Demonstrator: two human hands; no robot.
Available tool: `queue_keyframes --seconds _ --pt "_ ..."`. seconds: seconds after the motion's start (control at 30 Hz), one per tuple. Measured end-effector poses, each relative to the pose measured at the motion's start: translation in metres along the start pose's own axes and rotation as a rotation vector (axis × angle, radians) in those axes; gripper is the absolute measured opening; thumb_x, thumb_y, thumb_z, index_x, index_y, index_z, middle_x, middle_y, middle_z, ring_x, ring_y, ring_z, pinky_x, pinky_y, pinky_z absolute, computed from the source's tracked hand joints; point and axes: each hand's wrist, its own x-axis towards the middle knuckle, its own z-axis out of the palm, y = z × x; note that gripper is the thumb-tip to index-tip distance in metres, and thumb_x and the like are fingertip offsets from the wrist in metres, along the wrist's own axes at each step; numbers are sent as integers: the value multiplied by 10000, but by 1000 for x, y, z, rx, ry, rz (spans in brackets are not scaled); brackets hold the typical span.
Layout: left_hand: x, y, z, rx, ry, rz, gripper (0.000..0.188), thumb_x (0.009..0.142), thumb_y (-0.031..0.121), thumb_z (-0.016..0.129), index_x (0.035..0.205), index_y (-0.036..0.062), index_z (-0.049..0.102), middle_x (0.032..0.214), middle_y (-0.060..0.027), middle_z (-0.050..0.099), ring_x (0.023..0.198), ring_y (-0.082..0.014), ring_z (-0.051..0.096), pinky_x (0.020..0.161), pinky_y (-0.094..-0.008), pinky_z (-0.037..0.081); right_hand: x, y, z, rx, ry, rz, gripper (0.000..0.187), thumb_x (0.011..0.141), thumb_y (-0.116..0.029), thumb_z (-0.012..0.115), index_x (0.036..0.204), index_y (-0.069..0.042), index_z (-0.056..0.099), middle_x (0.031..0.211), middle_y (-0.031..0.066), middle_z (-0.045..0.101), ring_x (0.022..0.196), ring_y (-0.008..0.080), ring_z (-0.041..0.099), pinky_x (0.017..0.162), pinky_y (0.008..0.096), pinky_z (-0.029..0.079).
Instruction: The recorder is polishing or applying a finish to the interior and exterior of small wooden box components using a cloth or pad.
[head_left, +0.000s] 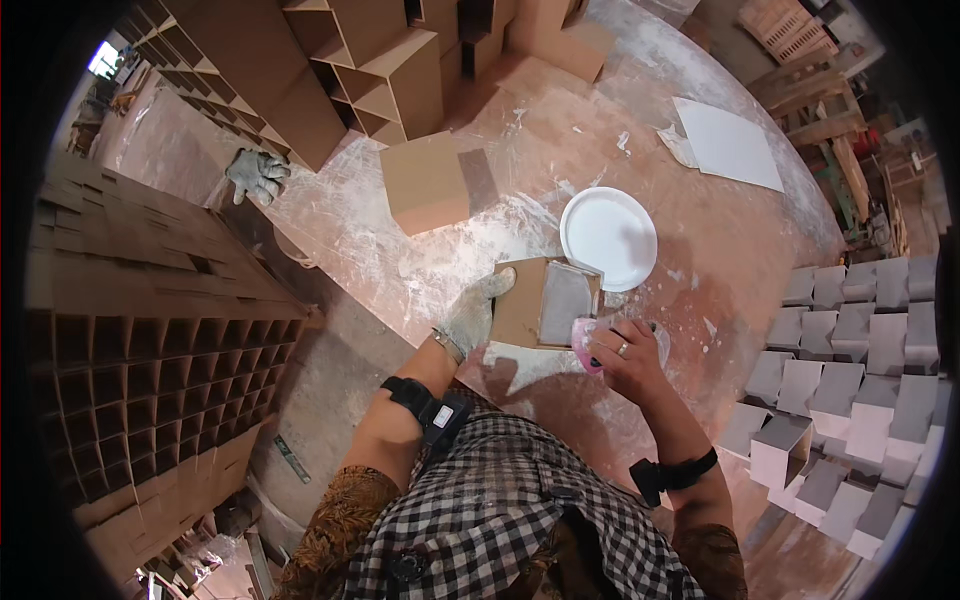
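Note:
In front of me my left hand (pixel 472 316), in a pale work glove, is closed on the left end of a small brown cardboard box (pixel 518 309), its thumb on the upper side. A wet-looking grey-white coat (pixel 567 304) covers one face of the box. My bare right hand (pixel 630 358), with a ring on one finger, grips a pink hand tool (pixel 583 340) at the box's lower right corner. The fingers hide much of the tool, so its exact kind is unclear. Just beyond the box sits a round white tub lid or shallow basin (pixel 608 238).
Another cardboard box (pixel 425 185) lies farther up the white-smeared table (pixel 350 235). Open boxes (pixel 365 85) are stacked at the back, and a tall stack (pixel 160 370) stands left. White-grey boxes (pixel 830 385) fill the right. An empty glove (pixel 257 175) and white sheet (pixel 727 143) lie apart.

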Motion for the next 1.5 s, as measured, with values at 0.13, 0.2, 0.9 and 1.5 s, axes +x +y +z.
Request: queue_keyframes --seconds 0.13,0.2,0.9,1.5 --pt "0 -1 2 -35 19 38 443 888 251 629 1256 31 520 1162 -140 598 1057 -270 581 942 -422 487 14 -17 22 78 121 -8 230 574 -88 625 801 -112 652 944 17 640 789 242 541 669 376 420" --pt "1 -1 2 -1 41 85 443 889 245 627 1259 28 518 1167 -142 595 1061 -272 579 943 -419 487 25 -29 36 89 177 10 238 565 -75 627 800 -99 651 941 28 639 780 250 538 660 382 418" --pt "4 -12 -3 -86 -33 117 452 866 232 650 1242 16 523 1159 -143 601 1028 -273 605 898 -427 521 39 -45 25 -6 182 232 253 587 -31 584 834 -58 631 918 77 621 739 232 542 652 348 396" --pt "30 6 -13 -297 -213 -124 486 979 373 452 1312 19 478 1236 -146 562 1106 -258 558 948 -406 474 35 18 32 114 240 705 319 636 36 573 945 -39 593 917 153 635 847 374 593 734 440 479"
